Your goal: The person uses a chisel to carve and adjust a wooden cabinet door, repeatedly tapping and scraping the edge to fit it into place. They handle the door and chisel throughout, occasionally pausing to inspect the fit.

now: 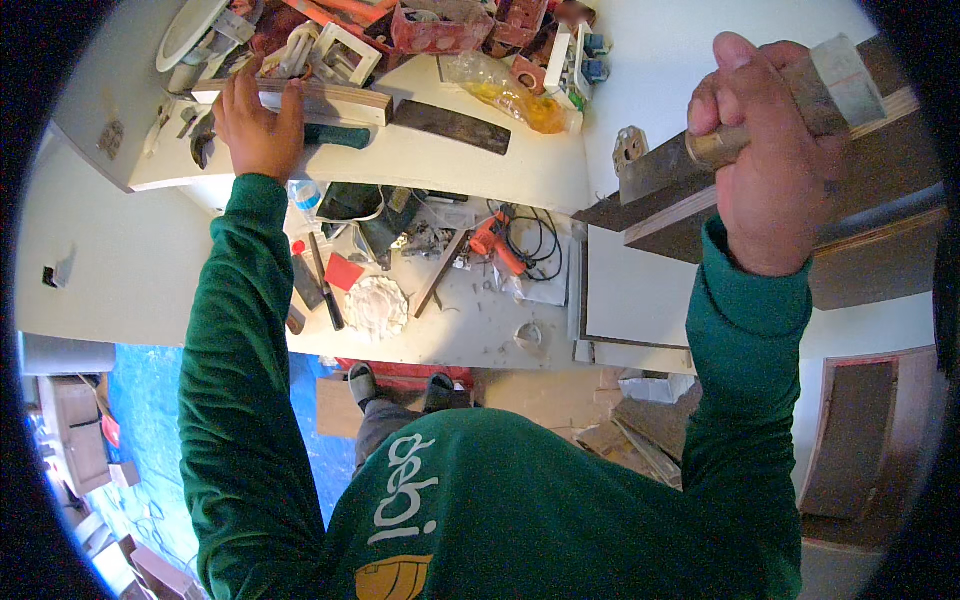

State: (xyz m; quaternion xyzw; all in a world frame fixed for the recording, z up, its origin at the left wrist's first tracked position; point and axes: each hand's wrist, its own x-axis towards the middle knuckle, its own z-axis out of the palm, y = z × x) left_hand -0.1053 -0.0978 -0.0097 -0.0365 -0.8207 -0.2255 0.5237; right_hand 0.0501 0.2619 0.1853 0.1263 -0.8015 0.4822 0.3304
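Observation:
My left hand (258, 125) lies palm-down on a wooden strip (340, 98) at the back of a white shelf board (440, 160), next to a tool with a green handle (338, 136). My right hand (765, 150) is raised at the upper right, fingers closed around a wooden handle (722, 146) of a tool whose pale block-shaped head (845, 82) sticks out past my fingers. Just below the hand sits a dark wooden cabinet piece (680, 205) with a metal hinge plate (628, 148). Both arms wear green sleeves.
The shelf board also carries a dark flat bar (452, 126), a yellow plastic bag (505, 92), white frames and red boxes. A lower white worktop (470, 335) holds an orange power tool (493, 243) with a black cord, a white round fitting (377, 306), and small tools. Blue sheeting covers the floor below.

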